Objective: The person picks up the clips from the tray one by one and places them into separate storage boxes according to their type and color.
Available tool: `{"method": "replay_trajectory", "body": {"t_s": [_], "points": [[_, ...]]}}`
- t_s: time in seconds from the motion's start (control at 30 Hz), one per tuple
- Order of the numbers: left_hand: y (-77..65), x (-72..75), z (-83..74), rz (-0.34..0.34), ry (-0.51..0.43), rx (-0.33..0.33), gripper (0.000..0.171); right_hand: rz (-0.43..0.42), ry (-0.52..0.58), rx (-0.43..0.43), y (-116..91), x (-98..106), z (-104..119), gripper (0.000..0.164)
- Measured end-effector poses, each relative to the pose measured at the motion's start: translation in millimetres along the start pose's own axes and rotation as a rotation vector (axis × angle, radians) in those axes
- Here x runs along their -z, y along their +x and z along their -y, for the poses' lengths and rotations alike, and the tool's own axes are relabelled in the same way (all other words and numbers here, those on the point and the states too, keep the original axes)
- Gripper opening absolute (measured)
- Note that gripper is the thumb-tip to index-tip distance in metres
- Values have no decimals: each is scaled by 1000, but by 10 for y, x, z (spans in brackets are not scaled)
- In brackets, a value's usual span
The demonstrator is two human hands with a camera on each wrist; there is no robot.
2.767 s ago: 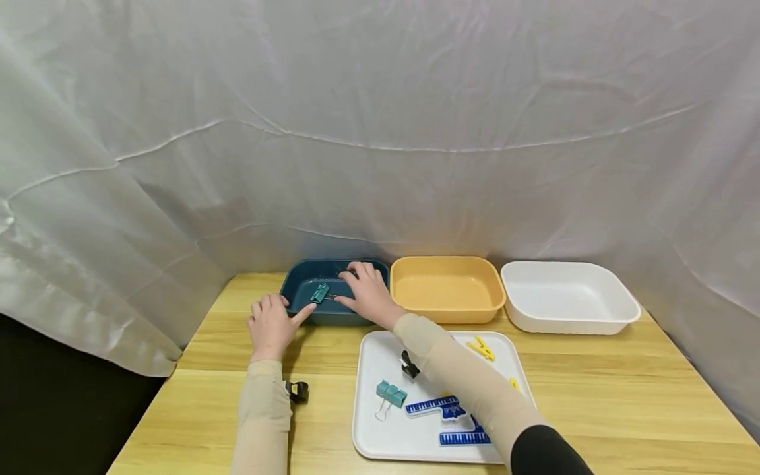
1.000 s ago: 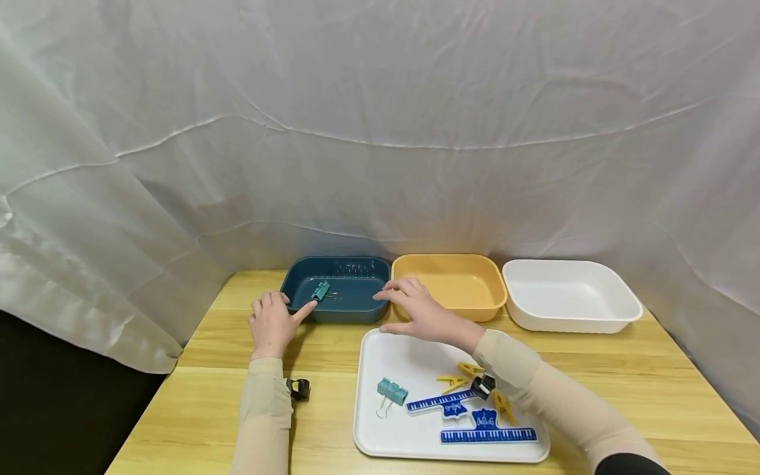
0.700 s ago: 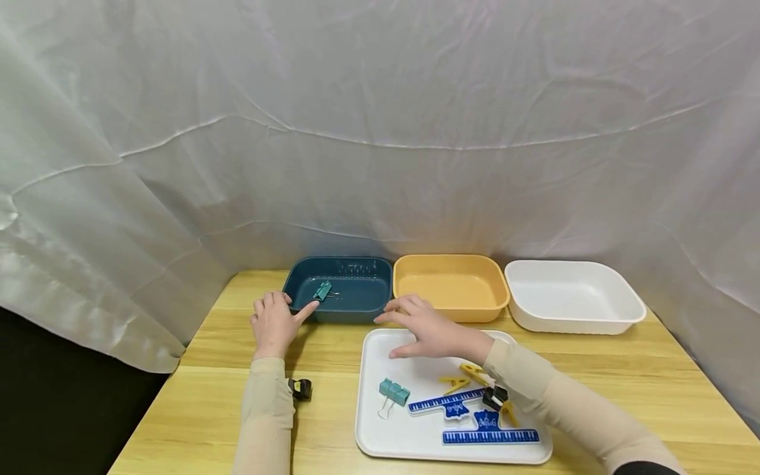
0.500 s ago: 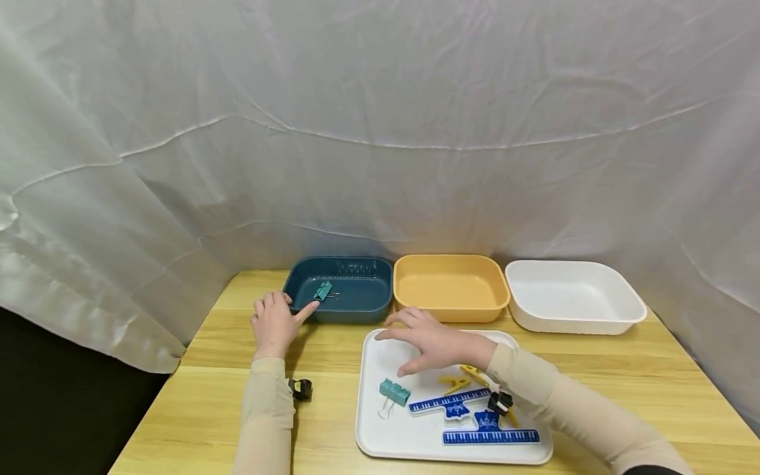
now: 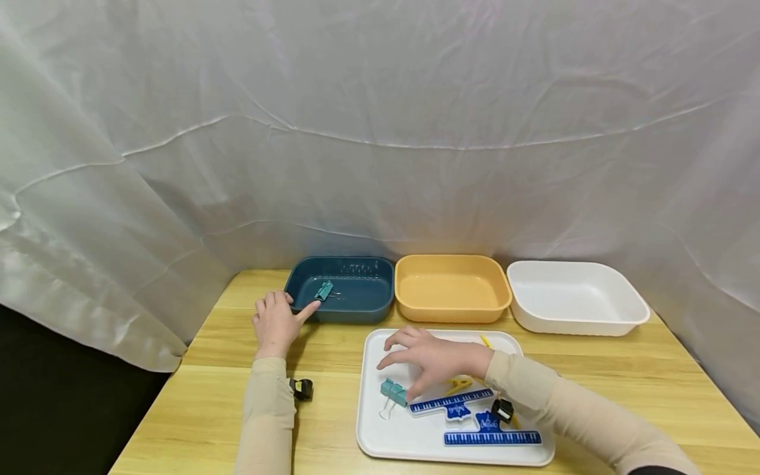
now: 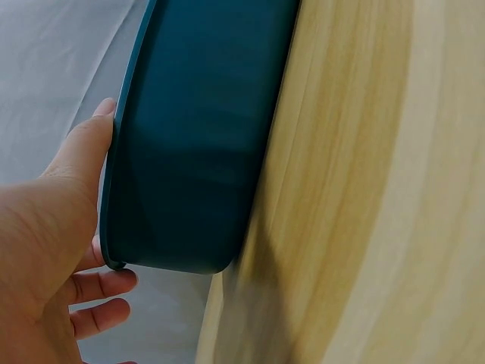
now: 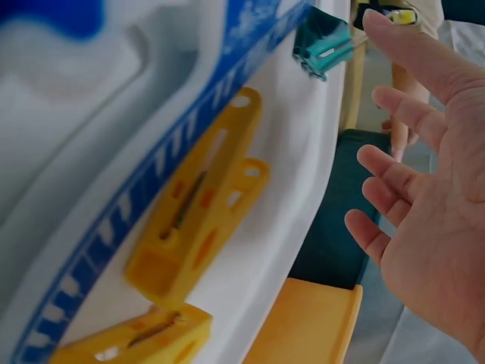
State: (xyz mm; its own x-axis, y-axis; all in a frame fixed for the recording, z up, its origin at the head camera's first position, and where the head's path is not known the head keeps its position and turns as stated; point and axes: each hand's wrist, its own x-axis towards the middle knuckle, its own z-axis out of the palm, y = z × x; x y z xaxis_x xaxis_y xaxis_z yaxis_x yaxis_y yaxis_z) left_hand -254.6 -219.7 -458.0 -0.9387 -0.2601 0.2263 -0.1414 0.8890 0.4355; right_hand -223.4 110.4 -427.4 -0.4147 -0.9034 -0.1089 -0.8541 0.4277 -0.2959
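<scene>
My left hand holds the left front corner of a dark teal bin; in the left wrist view the thumb lies along its rim and the fingertips show past the corner. A teal binder clip lies inside that bin. Over the white tray, my right hand has its fingers spread, with no object in it. Its thumb is close to a second teal binder clip; contact is unclear. Beside that clip are two blue piano-keyboard page clips, and yellow clothespins lie partly under the hand and wrist.
A yellow bin and a white bin stand to the right of the teal one, behind the tray. All rest on a wooden table. Pale cloth hangs behind. Each wrist bears a small black device.
My right hand has left the teal bin and come down and toward me over the tray, its thumb nearing the teal binder clip there. The left hand has stayed on the bin's corner.
</scene>
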Motion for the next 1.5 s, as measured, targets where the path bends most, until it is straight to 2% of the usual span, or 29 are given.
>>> {"method": "replay_trajectory", "body": {"t_s": [0.23, 0.37, 0.53, 1.0, 1.5], "points": [[3, -9, -6, -9, -4, -3, 67, 9, -23, 47, 33, -76, -4, 62], [3, -15, -1, -12, -5, -3, 71, 24, -24, 49, 46, -97, -6, 61], [3, -18, 10, -15, -2, -6, 76, 51, -20, 37, 48, -99, 18, 59], [-1, -19, 2, -30, -16, -5, 69, 84, -31, -2, 31, -123, 18, 52], [-7, -1, -17, -21, -18, -1, 70, 85, 2, -23, 38, -126, 32, 48]]}}
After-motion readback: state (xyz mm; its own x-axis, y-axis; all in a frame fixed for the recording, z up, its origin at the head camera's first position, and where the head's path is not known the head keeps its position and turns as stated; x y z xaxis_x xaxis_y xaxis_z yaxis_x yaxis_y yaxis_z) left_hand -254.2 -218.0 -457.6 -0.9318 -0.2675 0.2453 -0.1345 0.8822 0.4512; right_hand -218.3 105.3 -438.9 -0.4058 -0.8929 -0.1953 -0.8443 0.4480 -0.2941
